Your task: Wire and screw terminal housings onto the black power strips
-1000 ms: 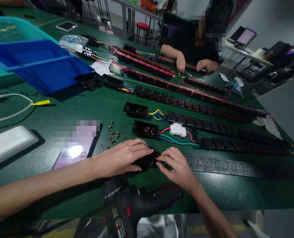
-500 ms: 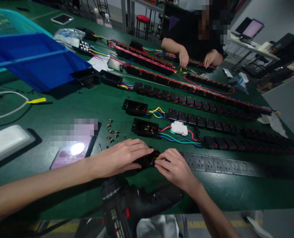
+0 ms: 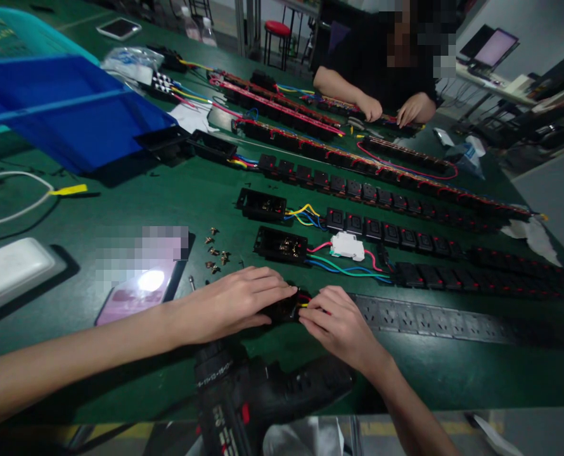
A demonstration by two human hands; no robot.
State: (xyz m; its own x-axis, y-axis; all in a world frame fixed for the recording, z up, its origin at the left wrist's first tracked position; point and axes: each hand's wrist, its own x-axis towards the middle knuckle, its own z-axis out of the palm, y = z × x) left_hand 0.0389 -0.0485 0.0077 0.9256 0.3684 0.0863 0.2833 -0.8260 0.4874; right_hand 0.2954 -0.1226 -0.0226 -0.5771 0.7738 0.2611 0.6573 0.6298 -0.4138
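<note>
My left hand (image 3: 244,301) is closed around a small black plastic box (image 3: 283,310), fingers over its top and thumb along the near side. At the box's right end my right hand (image 3: 336,323) pinches the wires (image 3: 304,303), of which bits of red and yellow show; the fingertips hide the rest. A black socket strip (image 3: 429,322) runs away to the right behind that hand. Below both hands lies a black power drill (image 3: 244,392). Loose brass-coloured screws (image 3: 213,252) are scattered just beyond my left wrist.
Beyond my hands, a black box with screws (image 3: 282,245) is wired to a white breaker (image 3: 347,246). More socket strips (image 3: 386,231) lie parallel behind. At left are a phone (image 3: 144,278) and a blue bin (image 3: 73,114). A co-worker's hands (image 3: 372,109) work across the table.
My hands stay at the black box and wires, with barely any movement. The view has shifted slightly. Across the table, the co-worker's hand on the left has curled in and moved right.
</note>
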